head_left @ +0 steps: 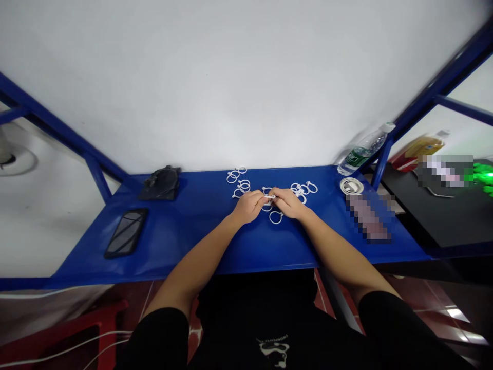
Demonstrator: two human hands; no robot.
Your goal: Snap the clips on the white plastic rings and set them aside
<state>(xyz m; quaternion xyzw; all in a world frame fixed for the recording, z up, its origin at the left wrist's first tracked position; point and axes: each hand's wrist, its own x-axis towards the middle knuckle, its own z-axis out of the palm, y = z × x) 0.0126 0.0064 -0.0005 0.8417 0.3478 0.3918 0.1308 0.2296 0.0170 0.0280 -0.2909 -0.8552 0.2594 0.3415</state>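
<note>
Both hands are met mid-width over the blue surface [200,241]. A white ring [270,196] is pinched between them: the left hand [249,205] fingers are closed on its left end and the right hand [288,203] fingers on its right end, with the fingertips nearly touching across it. The finer grip detail is too small to be resolved. One loose ring [276,217] is seen lying just under the hands, partly covered. A left cluster [238,180] of rings is spread behind the left hand, and a right cluster [305,188] just behind the right. A phone [126,232] and a black pouch [160,183] are laid well to the left. A bottle [362,151] and a metal tin [351,185] are set to the right.
</note>
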